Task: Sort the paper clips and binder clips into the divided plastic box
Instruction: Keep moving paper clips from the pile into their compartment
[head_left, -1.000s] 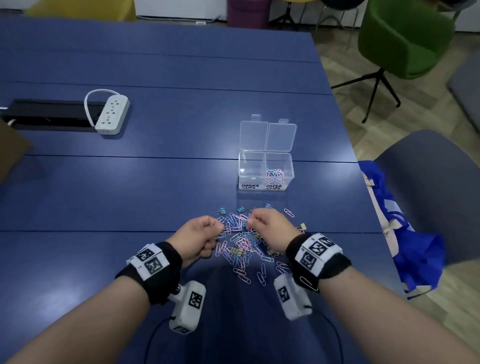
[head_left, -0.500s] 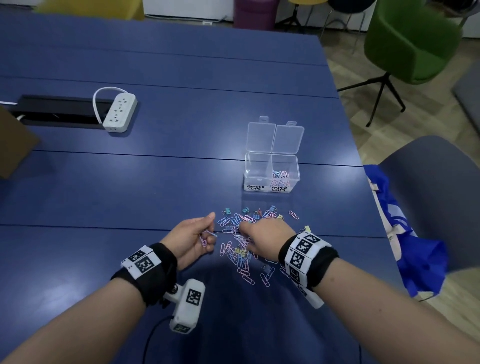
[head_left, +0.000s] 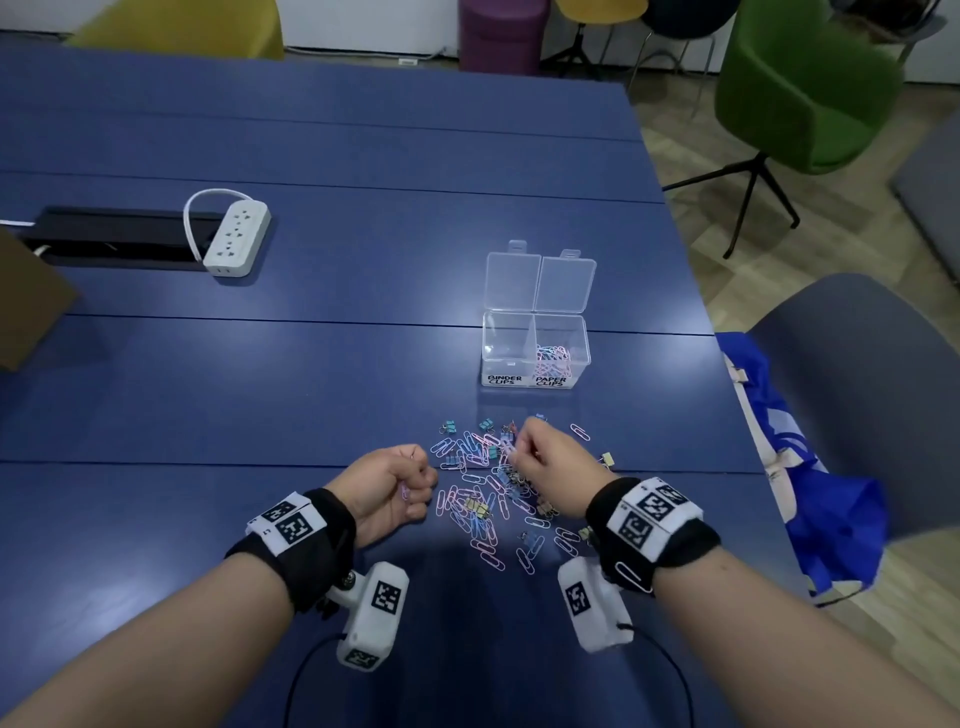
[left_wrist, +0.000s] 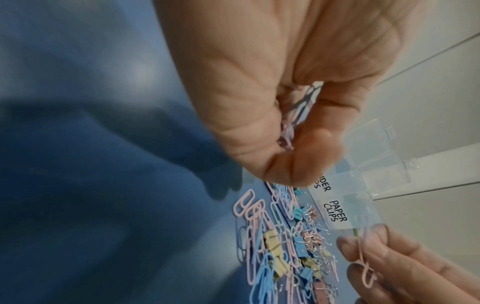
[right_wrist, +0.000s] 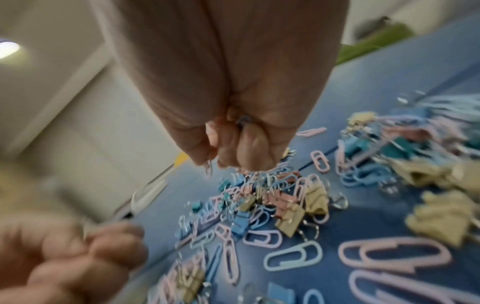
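clips (left_wrist: 298, 115) half-hidden inside curled hands (head_left: 389, 483)

White power strip (head_left: 237, 238) lies on blue table (head_left: 311, 374).

A long blue table (head_left: 260, 364) fills the room, a white power strip (head_left: 237, 238) lying beside its black cable slot (head_left: 114, 238). Beyond it — on pale wood flooring (head_left: 691, 171) — stand a green chair (head_left: 800, 83), a yellow one and a purple stool (head_left: 501, 31); a grey chair (head_left: 872, 389) sits nearer, right.

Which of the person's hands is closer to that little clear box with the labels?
The right hand, in front of the divided plastic box at the far side of the clip pile. The left hand is farther back, to the pile's left.
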